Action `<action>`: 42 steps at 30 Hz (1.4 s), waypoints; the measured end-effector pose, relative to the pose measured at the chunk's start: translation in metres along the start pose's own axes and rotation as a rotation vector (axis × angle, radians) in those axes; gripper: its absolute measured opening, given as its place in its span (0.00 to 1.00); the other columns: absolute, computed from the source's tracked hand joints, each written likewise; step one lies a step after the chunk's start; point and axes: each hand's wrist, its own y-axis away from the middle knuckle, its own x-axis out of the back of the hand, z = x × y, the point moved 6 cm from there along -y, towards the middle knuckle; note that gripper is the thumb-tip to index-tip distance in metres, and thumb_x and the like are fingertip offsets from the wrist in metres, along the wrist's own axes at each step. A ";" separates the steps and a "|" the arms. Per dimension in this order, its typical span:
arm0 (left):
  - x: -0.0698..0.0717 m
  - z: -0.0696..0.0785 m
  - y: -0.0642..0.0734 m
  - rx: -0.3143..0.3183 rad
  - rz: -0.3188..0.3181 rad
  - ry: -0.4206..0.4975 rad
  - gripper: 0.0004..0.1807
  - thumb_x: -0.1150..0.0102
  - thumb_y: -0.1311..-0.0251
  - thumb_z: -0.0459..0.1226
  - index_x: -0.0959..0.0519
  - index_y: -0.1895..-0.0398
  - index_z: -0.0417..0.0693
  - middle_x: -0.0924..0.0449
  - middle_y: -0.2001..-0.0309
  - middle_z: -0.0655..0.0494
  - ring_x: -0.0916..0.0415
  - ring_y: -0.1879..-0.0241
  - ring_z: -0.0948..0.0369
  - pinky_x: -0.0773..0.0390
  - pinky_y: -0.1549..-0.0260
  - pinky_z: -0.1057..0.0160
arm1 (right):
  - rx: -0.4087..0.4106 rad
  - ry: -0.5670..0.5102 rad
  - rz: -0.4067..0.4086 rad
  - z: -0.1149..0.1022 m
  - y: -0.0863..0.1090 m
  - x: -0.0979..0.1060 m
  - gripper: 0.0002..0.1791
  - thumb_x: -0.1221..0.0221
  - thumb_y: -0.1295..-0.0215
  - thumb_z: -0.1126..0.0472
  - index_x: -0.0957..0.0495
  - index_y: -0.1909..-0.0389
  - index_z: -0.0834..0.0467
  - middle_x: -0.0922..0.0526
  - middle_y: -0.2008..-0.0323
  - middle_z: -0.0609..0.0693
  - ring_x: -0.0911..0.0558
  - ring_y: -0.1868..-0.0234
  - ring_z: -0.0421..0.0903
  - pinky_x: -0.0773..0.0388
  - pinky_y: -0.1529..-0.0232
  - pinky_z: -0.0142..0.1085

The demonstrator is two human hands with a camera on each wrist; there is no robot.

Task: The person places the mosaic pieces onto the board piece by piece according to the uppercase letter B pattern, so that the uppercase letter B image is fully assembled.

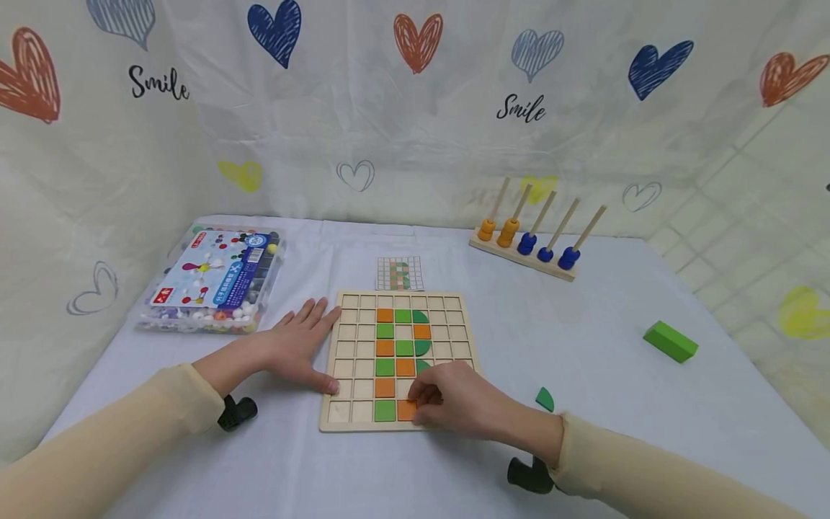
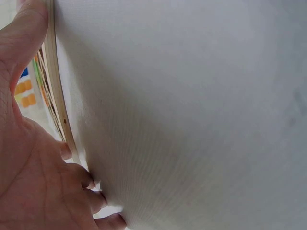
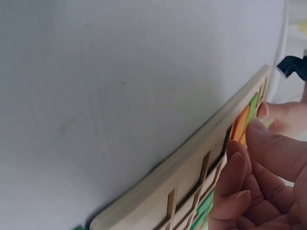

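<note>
My left hand [image 1: 295, 349] lies spread at the left edge of a wooden grid board [image 1: 344, 425], its thumb and a fingertip against the frame. In the left wrist view, the thumb [image 2: 33, 24] rests along the board's side. Over the lower right of the board, my right hand [image 1: 463, 400] pinches an orange square tile [image 1: 405, 411] at the bottom row, right of a green square tile [image 1: 385, 411]. The right wrist view shows thumb and curled fingers at that orange tile [image 3: 241, 122]. Orange and green squares and green rounded pieces [image 1: 421, 348] fill other cells; my hand hides some cells.
A printed pattern card [image 1: 399, 273] lies behind the board. On the left sits a clear case [image 1: 214, 277] of colored beads. A peg stand [image 1: 525, 252] with rings is at back right. One green rounded piece [image 1: 545, 398] lies beside my right wrist; a green block [image 1: 671, 342] is farther right.
</note>
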 end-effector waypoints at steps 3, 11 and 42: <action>0.000 0.000 0.000 -0.001 -0.001 0.001 0.73 0.33 0.51 0.70 0.62 0.17 0.39 0.71 0.18 0.33 0.74 0.19 0.34 0.63 0.24 0.29 | 0.007 -0.014 0.009 0.006 0.006 0.007 0.06 0.32 0.40 0.68 0.13 0.63 0.58 0.18 0.73 0.40 0.22 0.69 0.38 0.22 0.66 0.27; 0.003 0.003 0.001 0.006 -0.007 -0.014 0.72 0.32 0.50 0.70 0.62 0.17 0.39 0.71 0.18 0.32 0.73 0.19 0.33 0.62 0.24 0.29 | -0.051 0.024 0.088 0.041 0.030 0.040 0.09 0.31 0.37 0.63 0.14 0.56 0.55 0.17 0.68 0.40 0.23 0.65 0.38 0.24 0.66 0.27; 0.002 0.003 0.002 0.016 -0.013 -0.013 0.73 0.32 0.51 0.70 0.61 0.17 0.38 0.71 0.18 0.31 0.74 0.19 0.33 0.62 0.25 0.28 | -0.161 0.154 0.150 0.119 0.082 0.067 0.15 0.25 0.44 0.54 0.15 0.58 0.53 0.17 0.63 0.39 0.24 0.63 0.37 0.22 0.62 0.30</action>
